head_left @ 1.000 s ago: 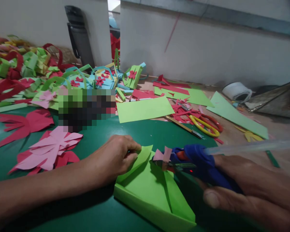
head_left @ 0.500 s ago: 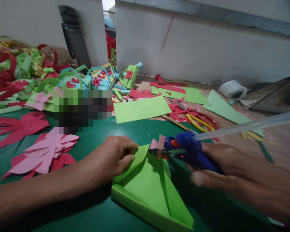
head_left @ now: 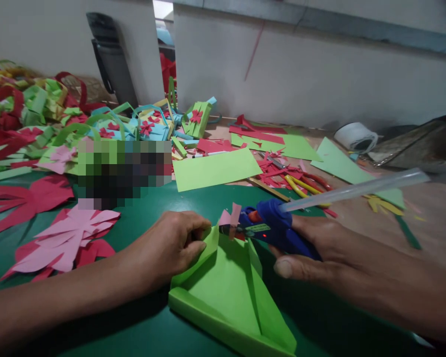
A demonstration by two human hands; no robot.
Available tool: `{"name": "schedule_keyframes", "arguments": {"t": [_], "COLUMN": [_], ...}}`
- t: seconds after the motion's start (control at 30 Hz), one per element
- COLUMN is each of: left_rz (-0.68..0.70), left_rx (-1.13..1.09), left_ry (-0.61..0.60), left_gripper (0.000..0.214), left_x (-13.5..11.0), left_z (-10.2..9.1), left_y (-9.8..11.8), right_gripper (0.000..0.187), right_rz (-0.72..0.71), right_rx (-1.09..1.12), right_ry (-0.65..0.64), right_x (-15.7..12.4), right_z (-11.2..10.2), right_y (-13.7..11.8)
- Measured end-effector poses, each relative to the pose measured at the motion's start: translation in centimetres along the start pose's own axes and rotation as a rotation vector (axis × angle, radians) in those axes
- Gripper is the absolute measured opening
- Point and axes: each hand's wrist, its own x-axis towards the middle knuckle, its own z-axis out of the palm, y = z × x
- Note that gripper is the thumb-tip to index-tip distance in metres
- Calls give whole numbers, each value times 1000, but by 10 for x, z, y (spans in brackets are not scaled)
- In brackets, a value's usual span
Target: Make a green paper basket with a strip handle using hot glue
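Note:
A folded green paper piece [head_left: 230, 287] with raised sides lies on the green table surface in front of me. My left hand [head_left: 184, 240] pinches its upper left flap between thumb and fingers. In my right hand [head_left: 312, 248] is a blue hot glue gun [head_left: 278, 228], gripped around its handle, with a clear glue stick [head_left: 360, 188] jutting out of its back. Pink paper [head_left: 231, 218] is wrapped near the gun's nozzle. The nozzle end is at the folded paper's upper edge, close to my left fingertips; whether it touches is hard to tell.
Pink and red paper cut-outs [head_left: 65, 238] lie at the left. Behind are a flat light-green sheet [head_left: 217, 168], red scraps, yellow-handled scissors [head_left: 301, 186] and small paper bags [head_left: 158, 129]. A dark bottle [head_left: 113, 59] stands against the wall. A white roll [head_left: 356, 137] sits back right.
My right hand has moved left with the glue gun, bringing its nozzle nearer my left fingers along the paper's flap. My left hand keeps its pinch.

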Motion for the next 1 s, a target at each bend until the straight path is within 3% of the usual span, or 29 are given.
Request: {"name": "schedule_keyframes", "arguments": {"t": [0.1,0.23,0.63,1.0], "left_rz": [-42,-43,0,9], "left_rx": [-17,-15,38,38], "left_ry": [-2,30,47,77], "left_gripper": [19,15,18,19], "left_x": [-1,-1,-1,-3], "left_z": [1,2,4,5], "left_y": [1,0,-1,-1], "right_gripper": [41,45,44,41], "right_rz": [-45,7,75,56], "right_rx": [15,2,-45,103], "right_ry": [-119,-176,-80,-25], "right_x": [2,0,-18,-32], "right_z": [2,2,-2,5], "right_y": [0,3,9,23]}}
